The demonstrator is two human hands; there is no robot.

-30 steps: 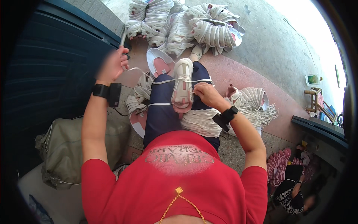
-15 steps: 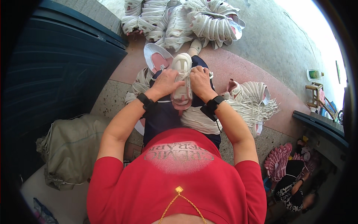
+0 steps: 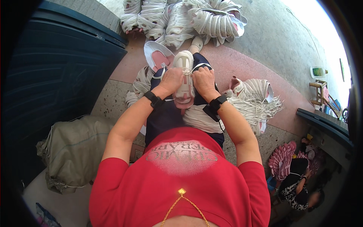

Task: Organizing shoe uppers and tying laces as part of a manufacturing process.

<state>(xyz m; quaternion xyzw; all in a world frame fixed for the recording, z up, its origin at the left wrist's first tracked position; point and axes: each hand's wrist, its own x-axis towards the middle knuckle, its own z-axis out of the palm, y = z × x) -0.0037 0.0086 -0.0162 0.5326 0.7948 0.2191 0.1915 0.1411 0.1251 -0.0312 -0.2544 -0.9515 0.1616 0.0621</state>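
Note:
A white and pink shoe upper [image 3: 185,90] lies lengthwise over my lap, its rounded toe pointing away from me. My left hand [image 3: 173,78] is closed at its left side, and my right hand [image 3: 204,79] is closed at its right side. Both pinch a white shoelace [image 3: 200,66], which loops out near the knuckles and crosses the upper between them. The fingertips are partly hidden. A thick bundle of white laces [image 3: 204,119] lies across my right thigh.
Stacked white uppers [image 3: 179,24] lie ahead on the floor. More uppers [image 3: 251,90] and loose laces [image 3: 261,109] are at right, others [image 3: 140,85] at left. A grey-green sack [image 3: 77,149] sits left by a dark door [image 3: 56,64]. Another person [image 3: 298,189] is beside pink uppers [image 3: 281,160].
My left hand has curled from lying partly over the upper to a closed grip at its left edge. My right hand stays at the right edge, fingers closed.

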